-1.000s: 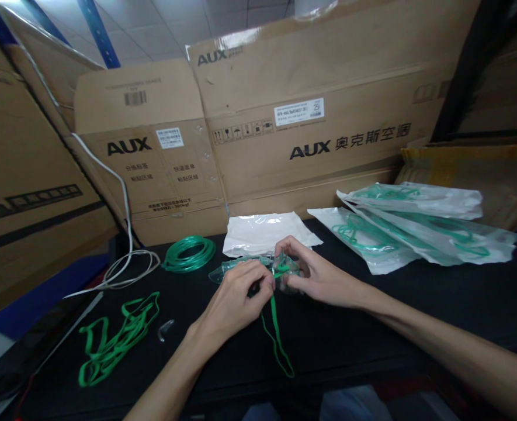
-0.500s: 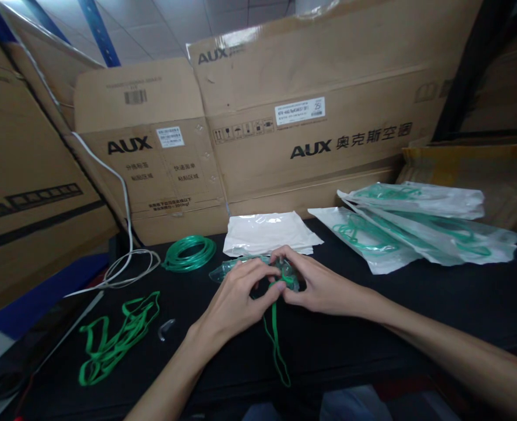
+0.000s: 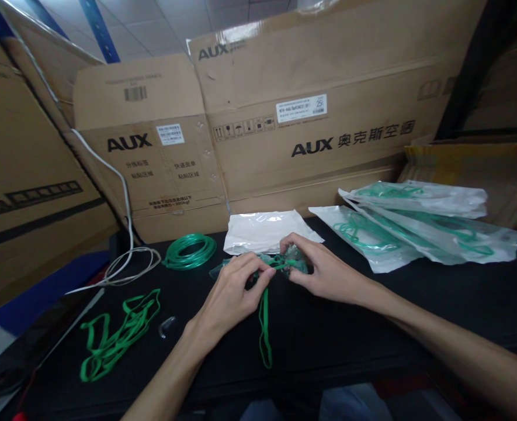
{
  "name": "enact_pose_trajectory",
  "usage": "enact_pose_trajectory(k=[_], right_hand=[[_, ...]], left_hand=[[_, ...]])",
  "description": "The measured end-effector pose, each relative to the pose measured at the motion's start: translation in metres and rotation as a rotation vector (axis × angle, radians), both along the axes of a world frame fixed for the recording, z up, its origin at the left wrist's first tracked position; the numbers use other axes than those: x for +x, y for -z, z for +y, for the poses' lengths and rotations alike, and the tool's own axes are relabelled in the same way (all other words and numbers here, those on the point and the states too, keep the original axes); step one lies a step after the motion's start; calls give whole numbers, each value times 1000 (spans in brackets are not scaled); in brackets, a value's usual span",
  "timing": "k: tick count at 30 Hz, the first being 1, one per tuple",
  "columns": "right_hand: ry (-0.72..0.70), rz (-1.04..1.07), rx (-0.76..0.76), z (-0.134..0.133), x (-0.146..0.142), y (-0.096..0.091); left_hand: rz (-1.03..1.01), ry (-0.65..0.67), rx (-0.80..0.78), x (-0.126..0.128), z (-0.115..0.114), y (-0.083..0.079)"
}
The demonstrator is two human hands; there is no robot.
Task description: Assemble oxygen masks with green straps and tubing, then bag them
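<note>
My right hand (image 3: 322, 269) is closed around a clear greenish plastic mask (image 3: 297, 257), fingers on its far side and thumb on the near side. A green elastic strap (image 3: 264, 336) is pinched between thumb and forefinger of my left hand (image 3: 238, 286). It stretches taut across to the mask, while its loop hangs down toward the table's front. More clear plastic lies behind my left fingers, partly hidden. Left of my left hand are a small clear bent tube piece (image 3: 166, 327) and a heap of green elastic straps (image 3: 120, 336).
A coil of green tubing (image 3: 190, 251) lies at the back left beside a white cable (image 3: 129, 222). White pouches (image 3: 267, 231) sit behind my hands. Several clear-fronted packets (image 3: 416, 228) with green contents are stacked at the right. Cardboard boxes (image 3: 258, 146) wall the black table's back.
My left hand has drawn the strap leftward, away from the mask, so it now spans the gap between my hands. The hanging loop has shifted left and my right hand slightly right.
</note>
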State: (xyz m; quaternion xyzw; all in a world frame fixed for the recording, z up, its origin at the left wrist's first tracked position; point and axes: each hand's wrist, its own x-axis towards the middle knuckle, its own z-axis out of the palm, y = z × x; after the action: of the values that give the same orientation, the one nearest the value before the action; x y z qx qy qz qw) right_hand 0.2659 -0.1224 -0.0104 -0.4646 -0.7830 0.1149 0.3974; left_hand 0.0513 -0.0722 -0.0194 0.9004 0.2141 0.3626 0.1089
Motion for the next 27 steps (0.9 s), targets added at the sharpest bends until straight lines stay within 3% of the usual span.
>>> enact_pose_trajectory(k=[13, 20, 23, 27], right_hand=[[261, 125, 32, 5, 11, -4], [89, 115, 4, 4, 4, 1], [76, 115, -4, 3, 1, 3], [62, 95, 27, 2, -1, 5]], left_hand=[[-39, -214, -1, -4, 4, -3], [-112, -159, -161, -2, 5, -3], [-146, -151, -244, -2, 6, -2], [-97, -81, -202, 0, 5, -1]])
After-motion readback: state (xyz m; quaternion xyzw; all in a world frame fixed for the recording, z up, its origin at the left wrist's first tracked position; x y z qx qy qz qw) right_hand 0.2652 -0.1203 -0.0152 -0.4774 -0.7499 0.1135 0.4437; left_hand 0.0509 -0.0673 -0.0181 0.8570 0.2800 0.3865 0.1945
